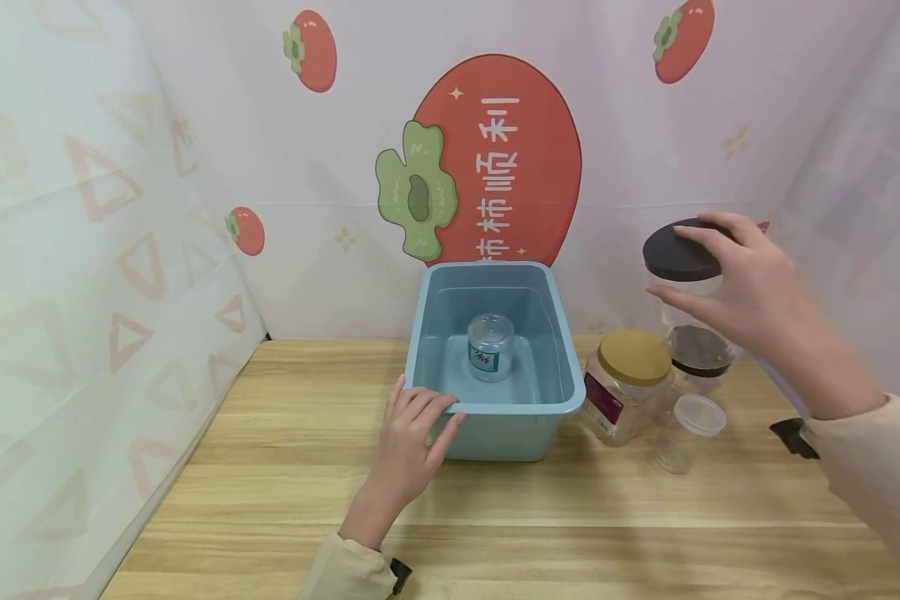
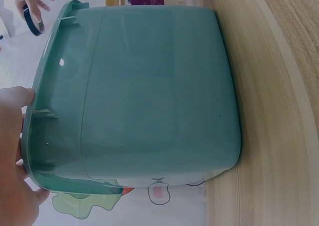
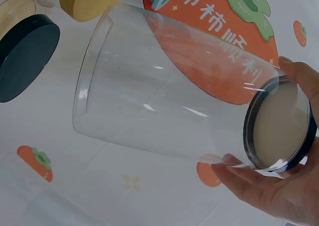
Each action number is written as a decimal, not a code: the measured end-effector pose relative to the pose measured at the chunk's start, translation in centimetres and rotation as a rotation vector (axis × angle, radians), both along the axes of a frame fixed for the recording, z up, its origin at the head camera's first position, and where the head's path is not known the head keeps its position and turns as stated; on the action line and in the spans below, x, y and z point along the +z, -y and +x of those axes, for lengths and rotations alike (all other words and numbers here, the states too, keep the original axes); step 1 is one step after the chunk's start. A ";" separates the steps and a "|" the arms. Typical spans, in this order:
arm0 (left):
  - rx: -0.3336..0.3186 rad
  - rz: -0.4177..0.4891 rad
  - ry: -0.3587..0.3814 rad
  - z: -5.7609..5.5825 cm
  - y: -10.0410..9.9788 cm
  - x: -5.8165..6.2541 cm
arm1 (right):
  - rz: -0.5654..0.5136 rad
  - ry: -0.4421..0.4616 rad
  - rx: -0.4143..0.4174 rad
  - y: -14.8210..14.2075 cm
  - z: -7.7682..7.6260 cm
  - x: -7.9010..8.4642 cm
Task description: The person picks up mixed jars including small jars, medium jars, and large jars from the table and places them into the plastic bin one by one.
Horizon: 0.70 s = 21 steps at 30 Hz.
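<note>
My right hand (image 1: pixel 750 287) grips a tall clear plastic jar (image 3: pixel 164 86) by its black lid (image 1: pixel 682 250), up in the air to the right of a blue plastic basin (image 1: pixel 495 433). The jar looks see-through, with nothing visible inside. My left hand (image 1: pixel 408 442) holds the basin's rim at the near left corner, with the thumb along the front edge. Inside the basin stands a small clear jar (image 1: pixel 490 346) with a teal label. In the left wrist view, the basin's outer wall (image 2: pixel 154 86) fills most of the picture.
Right of the basin stand a clear jar with a mustard-yellow lid (image 1: pixel 634 358), another jar with a black lid (image 1: pixel 697 350), and a small clear jar with a whitish lid (image 1: pixel 699 415). A patterned cloth (image 1: pixel 330 167) hangs behind the wooden table (image 1: pixel 285 475).
</note>
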<state>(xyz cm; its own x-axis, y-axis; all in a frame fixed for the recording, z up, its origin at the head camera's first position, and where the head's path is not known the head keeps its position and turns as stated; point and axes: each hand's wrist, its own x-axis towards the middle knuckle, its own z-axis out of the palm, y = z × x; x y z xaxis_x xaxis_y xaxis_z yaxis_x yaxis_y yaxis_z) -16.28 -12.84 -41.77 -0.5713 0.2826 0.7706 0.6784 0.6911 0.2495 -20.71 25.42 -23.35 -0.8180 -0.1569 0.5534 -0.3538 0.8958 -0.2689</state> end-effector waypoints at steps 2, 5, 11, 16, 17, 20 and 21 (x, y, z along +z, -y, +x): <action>0.001 0.001 0.003 0.0 0.0 0.0 | 0.003 -0.006 0.005 0.3 0.0 0.1; 0.001 0.004 0.006 0.0 0.0 -0.1 | 0.005 -0.018 0.014 0.6 -0.1 0.1; 0.006 0.005 -0.001 0.0 -0.1 -0.1 | 0.016 -0.033 0.031 1.3 -0.2 0.2; 0.004 0.006 -0.003 0.0 -0.1 -0.2 | 0.026 -0.026 0.039 1.7 -0.4 0.3; 0.003 0.007 -0.003 0.0 -0.1 -0.2 | 0.026 -0.024 0.040 1.8 -0.4 0.4; 0.002 0.009 0.000 -0.1 -0.1 -0.2 | 0.029 -0.016 0.044 2.1 -0.6 0.4; 0.002 0.010 0.002 -0.1 -0.1 -0.2 | 0.029 -0.013 0.046 2.2 -0.6 0.5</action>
<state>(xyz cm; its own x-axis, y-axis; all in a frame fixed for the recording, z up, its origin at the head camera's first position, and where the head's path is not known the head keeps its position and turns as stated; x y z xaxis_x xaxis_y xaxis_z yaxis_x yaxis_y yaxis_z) -16.35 -12.75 -41.98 -0.5732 0.2733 0.7725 0.6763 0.6901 0.2577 -21.32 23.24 -22.89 -0.8020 -0.2109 0.5589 -0.3986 0.8858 -0.2377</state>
